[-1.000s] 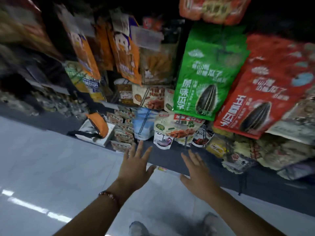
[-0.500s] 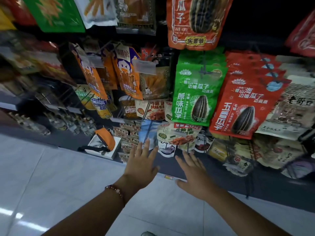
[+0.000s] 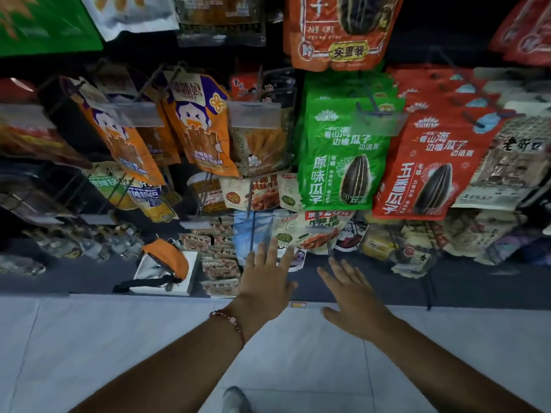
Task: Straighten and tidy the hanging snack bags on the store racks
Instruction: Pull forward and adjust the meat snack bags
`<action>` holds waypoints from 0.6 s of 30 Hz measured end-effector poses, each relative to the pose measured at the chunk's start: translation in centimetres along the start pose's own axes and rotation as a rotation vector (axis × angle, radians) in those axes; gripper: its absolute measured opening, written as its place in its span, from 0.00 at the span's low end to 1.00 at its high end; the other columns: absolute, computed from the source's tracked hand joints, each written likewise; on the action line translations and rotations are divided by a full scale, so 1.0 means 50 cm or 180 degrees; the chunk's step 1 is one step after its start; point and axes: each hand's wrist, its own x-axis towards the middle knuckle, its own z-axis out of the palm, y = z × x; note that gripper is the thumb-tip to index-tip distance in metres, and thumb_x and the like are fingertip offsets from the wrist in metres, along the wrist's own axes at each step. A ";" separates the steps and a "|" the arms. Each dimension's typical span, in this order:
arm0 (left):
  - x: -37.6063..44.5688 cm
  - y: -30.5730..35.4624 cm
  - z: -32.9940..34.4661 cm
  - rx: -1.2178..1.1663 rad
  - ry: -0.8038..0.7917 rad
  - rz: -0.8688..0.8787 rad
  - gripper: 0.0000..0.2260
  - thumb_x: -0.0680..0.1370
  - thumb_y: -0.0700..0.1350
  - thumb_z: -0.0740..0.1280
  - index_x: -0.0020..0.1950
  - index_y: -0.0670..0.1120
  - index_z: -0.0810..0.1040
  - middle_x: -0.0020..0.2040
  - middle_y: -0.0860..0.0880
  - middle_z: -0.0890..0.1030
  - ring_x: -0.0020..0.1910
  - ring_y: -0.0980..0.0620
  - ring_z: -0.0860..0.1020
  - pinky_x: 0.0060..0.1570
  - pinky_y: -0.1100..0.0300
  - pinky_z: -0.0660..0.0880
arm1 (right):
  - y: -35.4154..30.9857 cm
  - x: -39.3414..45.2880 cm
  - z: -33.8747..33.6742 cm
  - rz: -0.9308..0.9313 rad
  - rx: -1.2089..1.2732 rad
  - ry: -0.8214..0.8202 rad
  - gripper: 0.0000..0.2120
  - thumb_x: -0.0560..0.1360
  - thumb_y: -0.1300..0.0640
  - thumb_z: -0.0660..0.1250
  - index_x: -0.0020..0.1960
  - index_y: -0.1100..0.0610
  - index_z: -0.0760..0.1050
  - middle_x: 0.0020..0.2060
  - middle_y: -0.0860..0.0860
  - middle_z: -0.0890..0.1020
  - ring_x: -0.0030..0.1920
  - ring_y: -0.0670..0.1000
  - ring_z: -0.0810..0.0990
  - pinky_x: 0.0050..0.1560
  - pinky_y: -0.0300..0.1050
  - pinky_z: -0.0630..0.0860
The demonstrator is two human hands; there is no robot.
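Snack bags hang in rows on a dark wire rack. A green sunflower-seed bag (image 3: 343,153) and a red sunflower-seed bag (image 3: 426,171) hang at centre right. Orange cartoon bags (image 3: 202,129) hang to their left. Under the green bag hang a pale bag with green peas (image 3: 310,234) and a blue bag (image 3: 252,234). My left hand (image 3: 265,281) is spread open, fingertips just below the blue bag and not touching it. My right hand (image 3: 354,299) is also open, fingers apart, below the pale bag. Neither hand holds anything.
An orange pouch (image 3: 167,257) lies on a white box (image 3: 167,275) on the low shelf at left. Stacked small packets (image 3: 220,263) sit beside it. A large orange seed bag (image 3: 340,28) hangs overhead. Pale tiled floor (image 3: 89,353) lies below, and my shoe (image 3: 235,400) shows.
The view has tilted upward, bringing higher rows of bags into sight. Both open hands have risen a little toward the low hanging bags.
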 end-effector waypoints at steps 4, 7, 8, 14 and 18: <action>0.016 -0.026 0.023 0.0119 -0.0087 0.0047 0.33 0.82 0.60 0.52 0.79 0.51 0.38 0.79 0.41 0.37 0.78 0.37 0.40 0.76 0.41 0.46 | -0.010 0.019 0.011 0.0133 0.0288 0.0050 0.37 0.79 0.41 0.59 0.80 0.47 0.43 0.79 0.51 0.38 0.78 0.55 0.37 0.76 0.51 0.39; 0.026 -0.020 0.031 0.0124 -0.0069 -0.0006 0.33 0.82 0.61 0.52 0.79 0.50 0.38 0.79 0.41 0.38 0.78 0.38 0.41 0.76 0.43 0.47 | 0.023 0.018 0.020 0.0124 0.0324 0.0057 0.36 0.79 0.41 0.59 0.80 0.47 0.43 0.79 0.51 0.39 0.78 0.55 0.38 0.76 0.52 0.40; 0.028 -0.015 0.040 0.0092 -0.0038 -0.0036 0.33 0.82 0.61 0.51 0.79 0.51 0.38 0.79 0.41 0.38 0.78 0.38 0.42 0.76 0.43 0.47 | 0.040 0.020 0.029 0.0072 0.0292 0.0076 0.36 0.80 0.42 0.58 0.80 0.47 0.43 0.79 0.51 0.38 0.78 0.55 0.37 0.75 0.51 0.39; 0.107 -0.014 0.132 0.0278 0.0290 0.0121 0.32 0.82 0.61 0.50 0.79 0.53 0.37 0.80 0.42 0.39 0.78 0.40 0.42 0.76 0.44 0.48 | 0.124 0.082 0.121 -0.0153 0.0065 0.0309 0.35 0.80 0.43 0.57 0.80 0.46 0.41 0.78 0.48 0.37 0.78 0.52 0.35 0.72 0.46 0.32; 0.190 -0.033 0.256 0.0333 0.0376 0.0188 0.31 0.82 0.61 0.50 0.80 0.52 0.42 0.80 0.42 0.43 0.78 0.38 0.46 0.75 0.43 0.52 | 0.152 0.179 0.220 -0.0204 0.0064 0.0611 0.36 0.80 0.42 0.58 0.79 0.45 0.42 0.79 0.47 0.39 0.78 0.50 0.35 0.71 0.44 0.32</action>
